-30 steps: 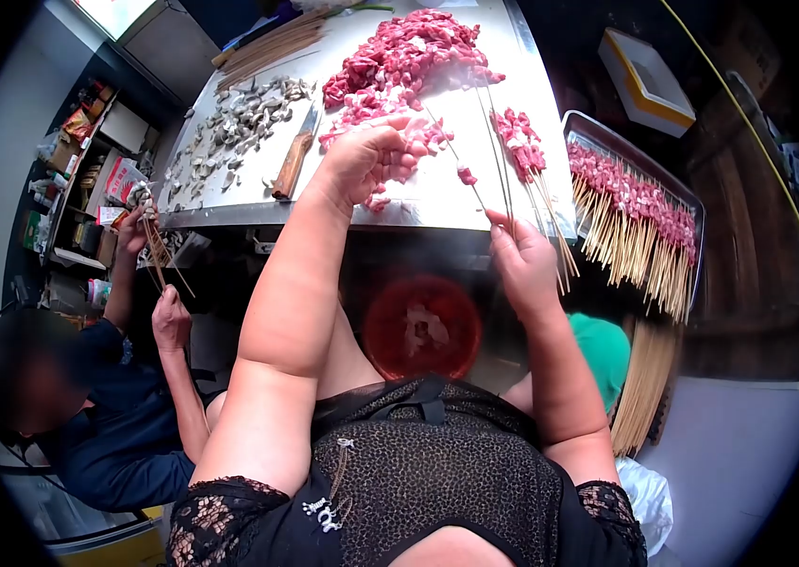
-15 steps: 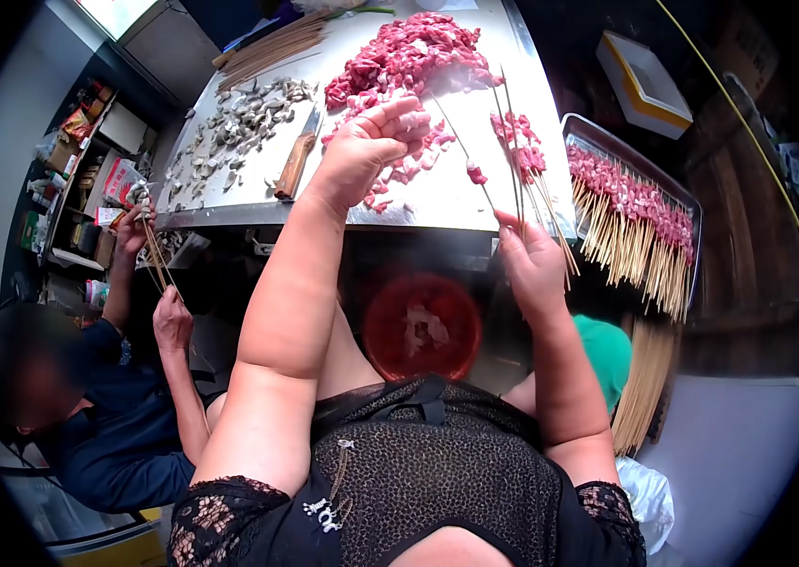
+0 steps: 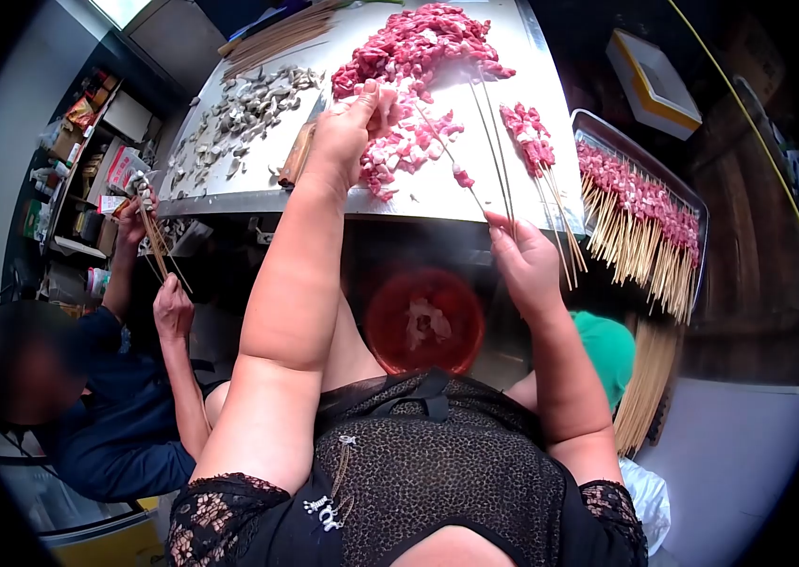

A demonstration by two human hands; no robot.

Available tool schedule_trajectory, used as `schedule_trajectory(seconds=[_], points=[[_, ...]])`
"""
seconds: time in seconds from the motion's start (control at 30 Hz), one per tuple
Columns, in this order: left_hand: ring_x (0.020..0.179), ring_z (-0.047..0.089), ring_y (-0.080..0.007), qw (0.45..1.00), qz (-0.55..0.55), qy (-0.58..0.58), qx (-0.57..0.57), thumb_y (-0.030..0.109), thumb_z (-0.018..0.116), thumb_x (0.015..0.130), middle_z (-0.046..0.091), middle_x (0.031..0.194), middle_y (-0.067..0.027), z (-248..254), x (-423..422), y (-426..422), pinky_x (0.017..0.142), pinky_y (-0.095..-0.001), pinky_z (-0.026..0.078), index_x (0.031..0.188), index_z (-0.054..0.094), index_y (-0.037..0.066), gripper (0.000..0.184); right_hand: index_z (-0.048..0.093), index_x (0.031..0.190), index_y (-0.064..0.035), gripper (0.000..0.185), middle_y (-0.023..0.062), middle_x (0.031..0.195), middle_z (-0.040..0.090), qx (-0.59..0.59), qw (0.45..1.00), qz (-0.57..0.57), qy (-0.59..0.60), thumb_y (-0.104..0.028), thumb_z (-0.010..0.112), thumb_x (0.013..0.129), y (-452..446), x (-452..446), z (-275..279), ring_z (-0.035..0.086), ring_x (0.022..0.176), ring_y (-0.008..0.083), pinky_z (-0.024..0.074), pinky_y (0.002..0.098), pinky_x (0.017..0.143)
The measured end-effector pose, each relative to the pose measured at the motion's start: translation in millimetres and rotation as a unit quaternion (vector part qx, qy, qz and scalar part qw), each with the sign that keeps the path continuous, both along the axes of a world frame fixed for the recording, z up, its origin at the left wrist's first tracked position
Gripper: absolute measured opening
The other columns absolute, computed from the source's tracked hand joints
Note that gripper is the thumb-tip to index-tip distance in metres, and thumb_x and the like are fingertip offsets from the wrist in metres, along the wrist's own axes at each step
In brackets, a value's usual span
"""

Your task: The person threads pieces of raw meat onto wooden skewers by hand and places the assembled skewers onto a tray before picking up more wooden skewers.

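My right hand (image 3: 524,265) is closed round the lower ends of several thin skewers (image 3: 497,156), which fan out over the table's front edge. One of them carries a small piece of meat (image 3: 463,178) partway along. At the left edge of the loose meat pieces (image 3: 409,142), my left hand (image 3: 343,137) has its thumb up and its fingers curled; what lies between them is hidden. Beyond it rises the large pile of red meat (image 3: 428,42). Two or three loaded meat skewers (image 3: 529,137) lie on the tabletop right of the ones I hold.
On the white table (image 3: 258,180) are grey pieces (image 3: 253,118), bare sticks (image 3: 286,38) and a wooden knife handle (image 3: 296,156) beside my left wrist. A tray of loaded skewers (image 3: 640,198) stands right. Below is a red basin (image 3: 425,321). Another person (image 3: 116,406) holds skewers at left.
My left hand has moved slightly left and away from me, with its thumb now raised. The skewers in my right hand have swung a little left. The view has shifted slightly.
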State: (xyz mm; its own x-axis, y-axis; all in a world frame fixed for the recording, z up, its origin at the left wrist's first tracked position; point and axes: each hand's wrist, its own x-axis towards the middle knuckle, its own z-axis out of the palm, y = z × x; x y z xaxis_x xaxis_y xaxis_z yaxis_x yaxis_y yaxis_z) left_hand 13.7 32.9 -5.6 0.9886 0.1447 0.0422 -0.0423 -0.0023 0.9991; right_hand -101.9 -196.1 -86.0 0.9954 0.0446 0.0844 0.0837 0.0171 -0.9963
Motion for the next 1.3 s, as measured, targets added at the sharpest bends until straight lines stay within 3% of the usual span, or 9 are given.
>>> schedule_trajectory(seconds=[0.07,0.2,0.3,0.43,0.57,0.73,0.93,1.13,1.3], points=[[0.088,0.061,-0.0205,0.989,-0.060,0.057,-0.119,0.041,0.043,0.094,0.064,0.096,-0.0140,-1,0,-1,0.080,-0.0333,0.049,0.103,0.059,-0.002,0.047,0.063,0.105,-0.0004,0.020,-0.0032,0.072,0.055,-0.004,1.000,-0.003,0.000,-0.008,0.056,0.088,1,0,1,0.047,0.065,0.0027,0.0405,0.0179,0.059],[0.092,0.061,-0.0252,0.977,-0.110,0.039,-0.176,0.042,0.037,0.095,0.061,0.102,-0.0192,-5,2,-3,0.087,-0.0396,0.049,0.102,0.052,-0.002,0.047,0.063,0.104,-0.0002,0.020,-0.0030,0.069,0.054,-0.033,0.999,-0.003,-0.019,-0.008,0.056,0.087,4,-2,9,0.047,0.064,0.0027,0.0405,0.0183,0.058],[0.095,0.061,-0.0261,0.965,-0.113,0.033,-0.235,0.037,0.042,0.095,0.059,0.105,-0.0204,-6,1,-9,0.088,-0.0401,0.049,0.102,0.050,-0.001,0.039,0.063,0.103,-0.0001,0.019,-0.0017,0.068,0.055,-0.059,0.998,0.010,-0.036,-0.008,0.057,0.087,4,-2,5,0.047,0.063,0.0030,0.0407,0.0187,0.057],[0.098,0.060,-0.0260,0.962,-0.107,0.028,-0.251,0.022,0.049,0.093,0.059,0.103,-0.0187,-5,-3,-18,0.087,-0.0385,0.052,0.106,0.048,-0.001,0.026,0.063,0.103,0.0000,0.020,-0.0008,0.067,0.054,-0.071,0.997,0.006,-0.028,-0.009,0.057,0.087,7,0,5,0.047,0.062,0.0035,0.0410,0.0191,0.057],[0.095,0.061,-0.0263,0.958,-0.063,0.037,-0.277,0.015,0.043,0.095,0.060,0.100,-0.0175,-2,-4,-20,0.087,-0.0390,0.052,0.105,0.049,-0.003,0.021,0.063,0.103,0.0000,0.019,-0.0004,0.067,0.055,-0.052,0.998,-0.009,-0.035,-0.009,0.058,0.087,9,0,1,0.048,0.061,0.0042,0.0412,0.0197,0.057],[0.094,0.062,-0.0270,0.958,-0.090,0.044,-0.270,0.015,0.041,0.096,0.061,0.100,-0.0179,-8,-3,-20,0.086,-0.0395,0.053,0.105,0.049,-0.003,0.022,0.064,0.101,-0.0007,0.018,0.0014,0.067,0.055,-0.060,0.997,-0.022,-0.048,-0.007,0.058,0.086,7,1,4,0.048,0.061,0.0052,0.0415,0.0204,0.057],[0.095,0.062,-0.0277,0.954,-0.093,0.070,-0.277,0.016,0.039,0.096,0.060,0.101,-0.0185,-2,-7,-22,0.086,-0.0406,0.052,0.105,0.050,-0.004,0.025,0.064,0.101,-0.0010,0.017,0.0051,0.067,0.053,-0.148,0.974,-0.051,-0.165,-0.004,0.058,0.085,7,4,9,0.048,0.059,0.0071,0.0413,0.0215,0.056],[0.093,0.062,-0.0272,0.948,-0.112,0.075,-0.289,0.019,0.038,0.097,0.062,0.101,-0.0184,-5,-8,-26,0.085,-0.0397,0.052,0.107,0.052,-0.006,0.030,0.064,0.100,0.0000,0.017,0.0056,0.068,0.054,-0.146,0.976,-0.051,-0.153,-0.004,0.058,0.085,11,6,6,0.048,0.059,0.0076,0.0414,0.0216,0.056],[0.093,0.063,-0.0273,0.950,-0.124,0.070,-0.277,0.020,0.038,0.096,0.062,0.101,-0.0181,-4,-9,-30,0.085,-0.0398,0.051,0.105,0.055,-0.005,0.032,0.064,0.102,0.0000,0.018,-0.0005,0.069,0.054,-0.025,0.999,-0.016,-0.041,-0.007,0.057,0.087,18,4,-1,0.047,0.060,0.0048,0.0403,0.0193,0.056]])
